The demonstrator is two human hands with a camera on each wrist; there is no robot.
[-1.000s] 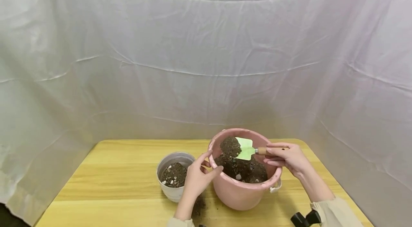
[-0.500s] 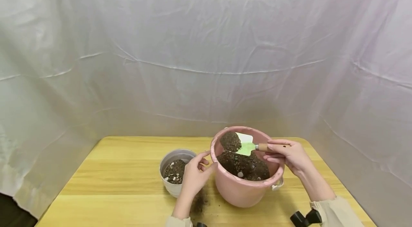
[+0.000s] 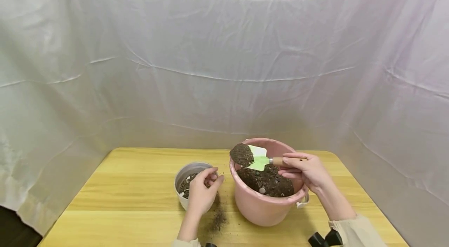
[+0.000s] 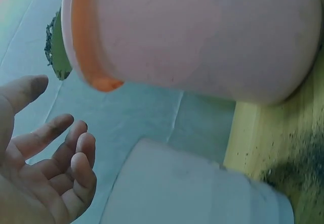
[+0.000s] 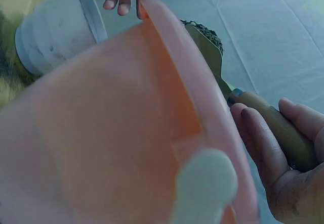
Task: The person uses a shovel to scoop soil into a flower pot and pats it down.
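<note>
My right hand grips the wooden handle of a green trowel. Its blade carries a heap of dark soil above the left rim of a pink bucket half full of soil. My left hand hovers at the right side of a small white pot that holds soil and pebbles. In the left wrist view the left hand is relaxed and holds nothing, and the white pot lies below the pink bucket.
Spilled soil lies on the wooden table between the pot and the bucket. A white cloth backdrop closes off the back and both sides. The bucket has a white handle knob on its right side.
My left hand has left the pink bucket's rim and moved left to the white pot. The loaded trowel has shifted left, toward the bucket's left rim.
</note>
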